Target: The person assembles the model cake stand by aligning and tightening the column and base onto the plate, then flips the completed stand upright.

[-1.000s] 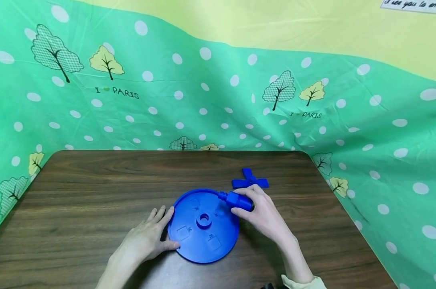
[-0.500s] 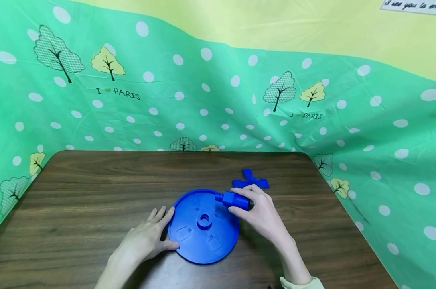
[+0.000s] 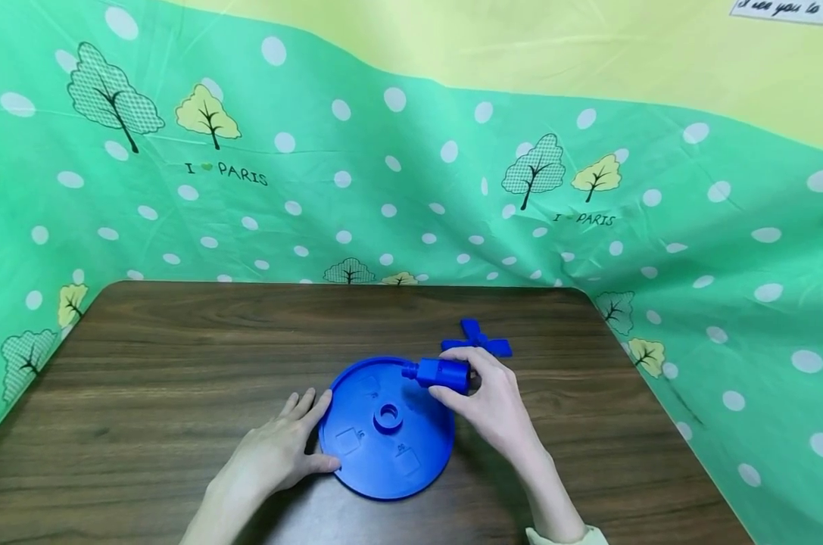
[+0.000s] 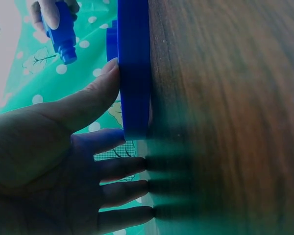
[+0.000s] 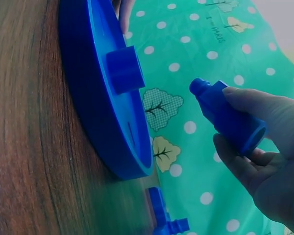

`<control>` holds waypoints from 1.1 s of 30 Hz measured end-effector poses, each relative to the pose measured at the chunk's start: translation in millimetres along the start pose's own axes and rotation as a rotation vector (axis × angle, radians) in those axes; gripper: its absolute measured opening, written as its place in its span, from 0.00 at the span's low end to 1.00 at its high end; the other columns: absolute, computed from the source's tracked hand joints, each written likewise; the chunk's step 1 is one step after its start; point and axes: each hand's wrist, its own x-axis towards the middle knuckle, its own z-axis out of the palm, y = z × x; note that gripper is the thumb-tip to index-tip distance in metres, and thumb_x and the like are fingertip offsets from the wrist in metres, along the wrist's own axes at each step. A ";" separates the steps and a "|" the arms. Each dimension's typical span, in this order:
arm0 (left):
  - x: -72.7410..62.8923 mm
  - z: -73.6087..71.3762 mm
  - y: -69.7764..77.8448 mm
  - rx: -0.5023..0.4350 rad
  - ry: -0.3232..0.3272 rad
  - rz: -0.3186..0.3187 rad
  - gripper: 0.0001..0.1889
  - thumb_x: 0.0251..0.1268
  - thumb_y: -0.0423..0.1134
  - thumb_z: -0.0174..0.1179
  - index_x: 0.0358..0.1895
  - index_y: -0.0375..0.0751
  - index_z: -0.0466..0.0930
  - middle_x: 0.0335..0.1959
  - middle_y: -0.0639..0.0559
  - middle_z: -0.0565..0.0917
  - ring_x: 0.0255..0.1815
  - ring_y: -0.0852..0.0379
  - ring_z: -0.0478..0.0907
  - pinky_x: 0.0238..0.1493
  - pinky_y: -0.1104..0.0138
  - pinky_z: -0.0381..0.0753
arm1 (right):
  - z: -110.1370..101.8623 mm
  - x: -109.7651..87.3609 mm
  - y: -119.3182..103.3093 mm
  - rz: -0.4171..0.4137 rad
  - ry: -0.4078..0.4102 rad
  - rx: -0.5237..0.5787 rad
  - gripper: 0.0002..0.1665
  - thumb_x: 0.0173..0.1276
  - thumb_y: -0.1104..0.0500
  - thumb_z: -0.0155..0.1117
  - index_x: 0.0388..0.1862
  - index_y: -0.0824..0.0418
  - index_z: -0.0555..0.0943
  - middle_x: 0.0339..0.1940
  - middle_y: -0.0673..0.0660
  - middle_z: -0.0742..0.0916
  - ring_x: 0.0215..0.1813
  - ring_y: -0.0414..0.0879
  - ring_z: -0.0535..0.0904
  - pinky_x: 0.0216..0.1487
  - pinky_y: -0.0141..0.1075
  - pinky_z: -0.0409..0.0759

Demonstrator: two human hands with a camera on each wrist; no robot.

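blue disc (image 3: 385, 448) lies flat; the left hand (image 3: 278, 450) touches its left rim with straight, spread fingers. over the disc's far right, the right hand (image 3: 489, 395) pinches a bottle-shaped piece (image 3: 441, 374); beyond the disc lies a three-armed piece (image 3: 475, 341).

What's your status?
Left grip touching edge of blue disc; right grip holding blue cylinder above it, not touching. Bladed piece beyond right grip, off the disc.

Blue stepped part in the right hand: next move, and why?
Probably carry the blue stepped part over the central collar, turning its narrow end down. The right hand holds it tilted, apart from the blue disc and right of the collar; the collar looks vacant, and the left hand touches the disc.
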 end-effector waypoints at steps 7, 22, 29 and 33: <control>0.1 -0.4 1.1 0.007 0.004 0.006 0.54 0.55 0.65 0.72 0.82 0.50 0.58 0.83 0.39 0.59 0.84 0.34 0.55 0.66 0.23 0.64 | 0.3 -2.5 -4.8 -0.018 0.008 0.010 0.27 0.56 0.54 0.84 0.54 0.46 0.84 0.53 0.49 0.87 0.44 0.44 0.80 0.40 0.35 0.87; 0.7 -2.0 3.1 0.013 0.006 0.013 0.53 0.55 0.64 0.72 0.82 0.49 0.58 0.83 0.39 0.59 0.83 0.33 0.55 0.66 0.24 0.65 | 11.7 -3.9 -10.4 -0.058 -0.034 -0.017 0.27 0.56 0.53 0.84 0.54 0.46 0.84 0.54 0.46 0.87 0.51 0.42 0.82 0.48 0.35 0.85; -0.1 -1.4 2.4 0.012 0.008 0.012 0.53 0.55 0.64 0.72 0.82 0.50 0.59 0.83 0.39 0.60 0.83 0.33 0.56 0.65 0.23 0.64 | 18.8 -5.5 -12.8 -0.073 -0.074 -0.031 0.30 0.53 0.55 0.85 0.55 0.46 0.83 0.55 0.45 0.88 0.58 0.42 0.83 0.57 0.44 0.86; -0.5 -0.9 1.6 0.013 0.007 0.005 0.53 0.55 0.64 0.72 0.82 0.50 0.59 0.83 0.39 0.60 0.83 0.33 0.56 0.65 0.23 0.64 | 22.0 -6.2 -13.6 -0.074 -0.069 -0.037 0.32 0.52 0.56 0.86 0.56 0.46 0.82 0.55 0.46 0.88 0.59 0.44 0.84 0.57 0.45 0.86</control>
